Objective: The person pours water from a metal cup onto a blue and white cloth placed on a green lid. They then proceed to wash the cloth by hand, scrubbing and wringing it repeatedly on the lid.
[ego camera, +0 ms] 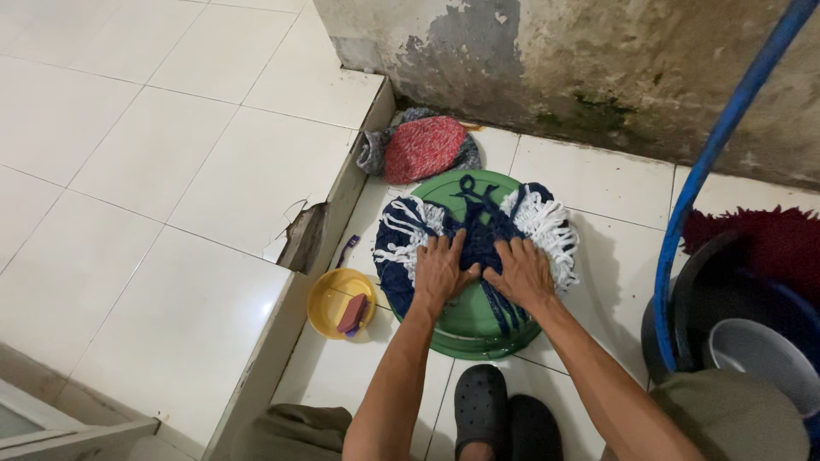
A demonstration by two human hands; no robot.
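Observation:
A blue and white string mop head (478, 230) lies spread over a green upturned round basin (465, 329) on the tiled floor. My left hand (442, 269) presses flat on the mop's left half, fingers apart. Beside it, my right hand (523, 271) presses on the blue strands at the middle. Both palms face down on the strands. Neither hand encloses anything.
A small yellow dish (329, 303) with a reddish soap bar (351, 313) sits left of the basin. A red and grey cloth bundle (418, 147) lies by the stained wall. A blue hose (709, 162), dark bucket (696, 299) and dark red mat (769, 235) stand right. My black clogs (500, 414) are below.

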